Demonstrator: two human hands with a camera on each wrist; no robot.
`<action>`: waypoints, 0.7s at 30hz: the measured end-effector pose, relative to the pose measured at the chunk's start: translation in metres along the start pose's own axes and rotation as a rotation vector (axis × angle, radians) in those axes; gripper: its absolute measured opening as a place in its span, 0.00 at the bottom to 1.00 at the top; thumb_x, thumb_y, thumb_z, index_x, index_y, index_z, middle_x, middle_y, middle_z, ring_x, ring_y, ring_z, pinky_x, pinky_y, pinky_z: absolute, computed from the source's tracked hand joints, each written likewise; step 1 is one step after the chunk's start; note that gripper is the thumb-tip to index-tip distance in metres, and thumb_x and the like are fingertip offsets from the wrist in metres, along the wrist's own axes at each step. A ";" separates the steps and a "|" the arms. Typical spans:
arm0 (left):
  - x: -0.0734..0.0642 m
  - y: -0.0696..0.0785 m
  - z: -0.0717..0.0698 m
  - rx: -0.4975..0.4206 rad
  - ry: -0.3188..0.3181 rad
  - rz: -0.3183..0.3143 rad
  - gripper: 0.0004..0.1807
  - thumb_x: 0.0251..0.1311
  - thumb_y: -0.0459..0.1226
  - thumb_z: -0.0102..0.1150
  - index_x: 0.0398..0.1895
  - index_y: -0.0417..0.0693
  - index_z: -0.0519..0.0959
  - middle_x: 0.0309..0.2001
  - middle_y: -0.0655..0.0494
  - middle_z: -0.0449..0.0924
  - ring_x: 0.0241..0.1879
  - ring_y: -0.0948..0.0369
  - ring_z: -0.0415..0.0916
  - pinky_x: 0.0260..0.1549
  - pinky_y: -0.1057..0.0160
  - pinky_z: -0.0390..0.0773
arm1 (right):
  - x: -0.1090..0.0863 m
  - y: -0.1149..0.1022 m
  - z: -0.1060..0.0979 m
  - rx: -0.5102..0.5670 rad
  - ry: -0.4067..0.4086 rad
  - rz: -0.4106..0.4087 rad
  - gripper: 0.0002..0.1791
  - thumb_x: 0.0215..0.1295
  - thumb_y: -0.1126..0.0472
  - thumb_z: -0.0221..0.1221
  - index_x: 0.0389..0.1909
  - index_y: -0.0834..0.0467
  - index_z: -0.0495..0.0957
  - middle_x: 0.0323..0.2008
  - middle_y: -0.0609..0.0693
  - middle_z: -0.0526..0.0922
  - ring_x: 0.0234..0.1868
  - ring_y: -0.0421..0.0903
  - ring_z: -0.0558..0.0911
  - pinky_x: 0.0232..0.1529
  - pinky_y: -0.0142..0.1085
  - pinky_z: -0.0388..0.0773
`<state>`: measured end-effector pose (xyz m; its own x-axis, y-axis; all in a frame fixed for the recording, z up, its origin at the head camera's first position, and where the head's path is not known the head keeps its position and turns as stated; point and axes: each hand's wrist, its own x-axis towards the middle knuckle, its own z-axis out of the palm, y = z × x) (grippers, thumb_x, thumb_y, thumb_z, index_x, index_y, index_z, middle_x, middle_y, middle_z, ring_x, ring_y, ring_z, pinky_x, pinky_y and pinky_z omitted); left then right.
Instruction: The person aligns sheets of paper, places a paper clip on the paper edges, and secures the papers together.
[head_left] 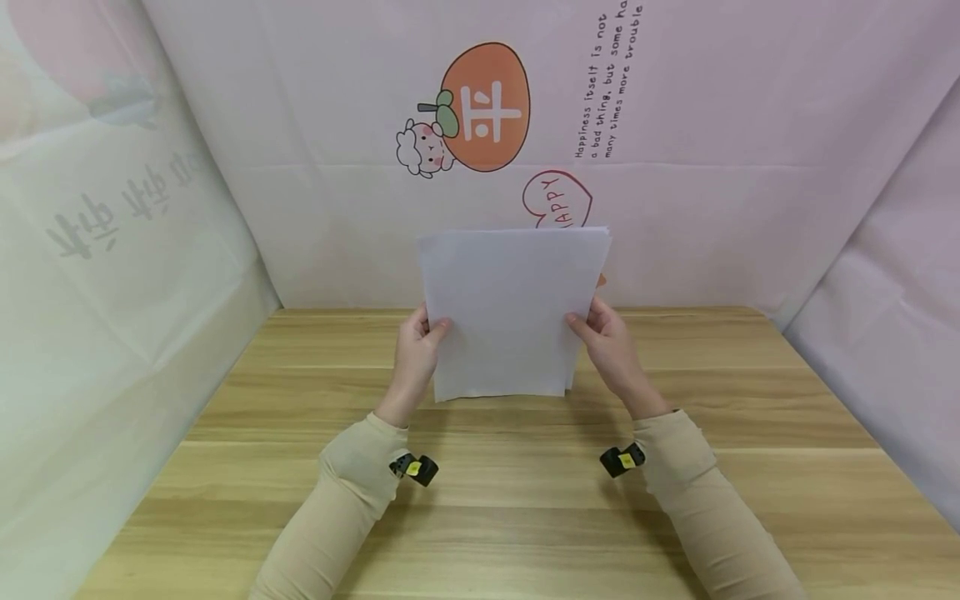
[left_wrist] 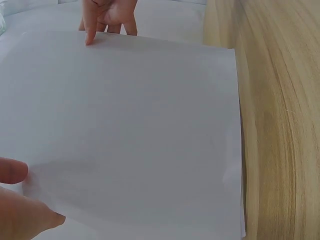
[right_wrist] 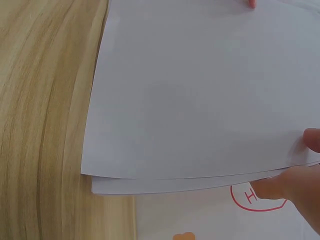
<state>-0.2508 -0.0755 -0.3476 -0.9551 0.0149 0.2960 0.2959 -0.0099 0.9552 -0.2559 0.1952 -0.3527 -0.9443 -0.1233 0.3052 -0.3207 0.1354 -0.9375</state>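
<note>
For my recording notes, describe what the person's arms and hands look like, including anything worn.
The left sleeve and right sleeve are plain beige, wrinkled, and end short of the wrists. The left wrist device and right wrist device are small and black, each with a yellow mark. The left hand and right hand wear no gloves. No cables show.

Beige long sleeves (head_left: 337, 504), black wrist cameras (head_left: 427, 471) with yellow patches (head_left: 413, 468)
</note>
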 end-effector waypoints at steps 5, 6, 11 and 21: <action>-0.002 0.004 0.000 0.009 0.010 -0.008 0.19 0.66 0.27 0.47 0.60 0.33 0.70 0.57 0.38 0.74 0.55 0.51 0.72 0.55 0.56 0.70 | 0.000 0.002 0.001 0.004 -0.008 0.000 0.26 0.72 0.61 0.49 0.69 0.60 0.60 0.65 0.57 0.67 0.61 0.48 0.70 0.60 0.38 0.67; -0.002 0.004 0.000 0.009 0.010 -0.013 0.19 0.66 0.27 0.47 0.60 0.33 0.70 0.58 0.38 0.74 0.56 0.51 0.72 0.55 0.56 0.70 | 0.000 0.002 0.001 0.007 -0.010 -0.003 0.26 0.72 0.61 0.49 0.69 0.60 0.60 0.65 0.57 0.67 0.61 0.48 0.71 0.60 0.37 0.67; 0.002 -0.006 -0.001 0.001 0.023 -0.003 0.19 0.66 0.28 0.48 0.60 0.36 0.71 0.57 0.40 0.75 0.55 0.52 0.72 0.56 0.55 0.70 | 0.000 0.003 0.002 0.008 -0.011 -0.020 0.26 0.72 0.61 0.49 0.69 0.60 0.60 0.65 0.57 0.67 0.61 0.46 0.71 0.56 0.30 0.68; 0.001 -0.005 -0.001 0.006 0.039 0.014 0.18 0.65 0.28 0.48 0.58 0.36 0.72 0.55 0.41 0.77 0.54 0.52 0.74 0.55 0.54 0.71 | 0.000 0.002 0.003 0.015 -0.021 -0.019 0.26 0.72 0.63 0.48 0.69 0.59 0.59 0.66 0.56 0.66 0.63 0.49 0.69 0.61 0.37 0.67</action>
<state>-0.2532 -0.0767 -0.3526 -0.9506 -0.0244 0.3093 0.3095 -0.0041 0.9509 -0.2561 0.1925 -0.3551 -0.9361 -0.1463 0.3198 -0.3375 0.1182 -0.9339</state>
